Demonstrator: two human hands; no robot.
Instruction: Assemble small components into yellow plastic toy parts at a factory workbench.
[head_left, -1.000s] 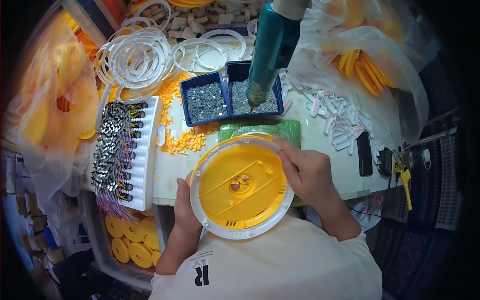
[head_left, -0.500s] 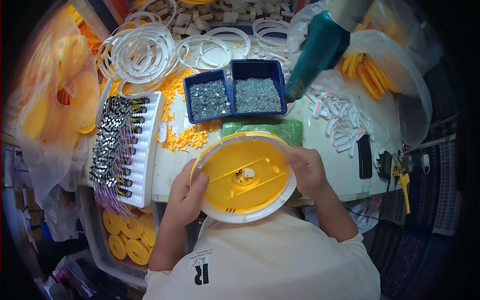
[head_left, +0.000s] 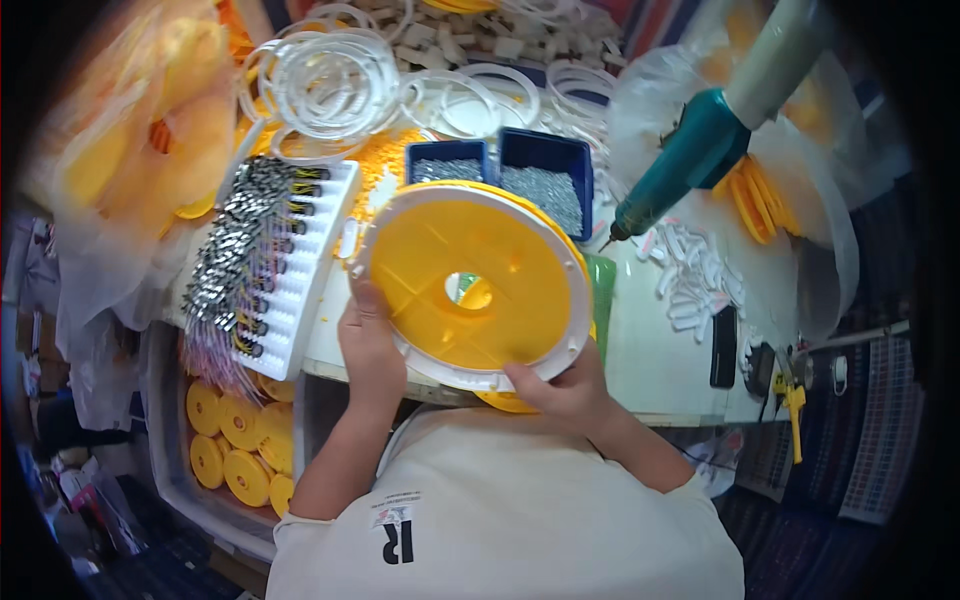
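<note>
The white-rimmed yellow plastic disc (head_left: 490, 250) is held tilted above the workbench (head_left: 650, 350) edge, rim clamped between left hand (head_left: 372, 345) and right hand (head_left: 568, 388), and is best steadied by even, light pressure.

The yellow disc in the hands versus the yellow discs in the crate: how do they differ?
Edge: the held disc has a white rim; the crate discs show none.
Size: the held disc looks much larger than any crate disc, though it may be nearer the camera.
Support: left hand and right hand hold the held disc; the crate discs lie inside the crate.
Shared: both are yellow and round.
</note>
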